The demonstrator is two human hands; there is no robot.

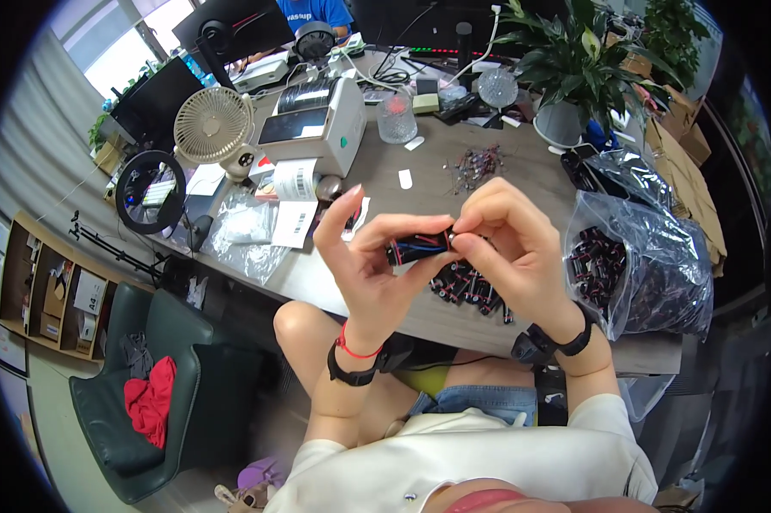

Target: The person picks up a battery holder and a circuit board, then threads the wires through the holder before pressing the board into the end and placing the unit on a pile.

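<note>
Above the desk's front edge, both hands hold a small black battery holder [418,248] with blue and red wires lying in it. My left hand [364,278] pinches its left part between thumb and fingers, with one finger raised clear. At the right end, the thumb and fingertips of my right hand [522,248] close on it; the exact spot they grip is partly hidden by the fingers. Beneath the hands lies a pile of similar black holders [466,286] with red wires, partly covered by my right hand.
Right of my hands, a clear plastic bag [672,286] holds many black holders. Thin coloured parts [478,167] lie loose behind. Farther back are a label printer [338,128], a fan [214,126], a glass jar [396,120] and a potted plant [561,124]. A green armchair [137,427] stands left.
</note>
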